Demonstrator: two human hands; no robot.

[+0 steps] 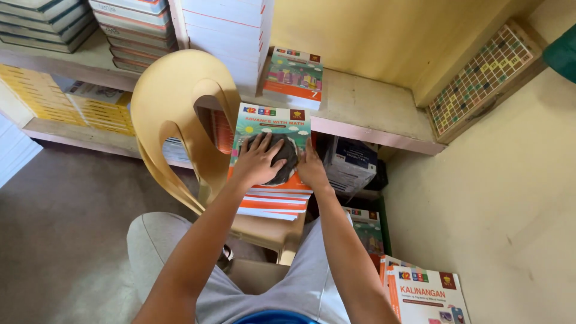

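Dark grey crumpled cloth (282, 159) is being pressed flat against the cover of the top book of a stack of green-and-orange paperback textbooks (273, 198), which is resting on the seat of a pale yellow moulded plastic chair (174, 114). The step in hand is judged to be a wiping of that cover. The left hand (257, 161) is being laid on the cloth with its fingers (259, 143) spread wide and flat, so the cloth is being pushed down rather than pinched. The right hand (312, 169) is being rested at the right edge of the same book, just beside the cloth, with its fingers held close together and nothing being gripped; the stack appears to be steadied by it. Whether the right fingertips are touching the cloth itself cannot be told.

For the wiping to be carried across the cover, steady downward pressure from the left palm is being called for, along with a firm hold on the stack so the books are not being slid off the seat.

Behind the chair, a long worn wooden shelf (360, 102) is carrying further piled books, and a chequered board with coloured squares (480, 78) is being propped against the yellow wall.
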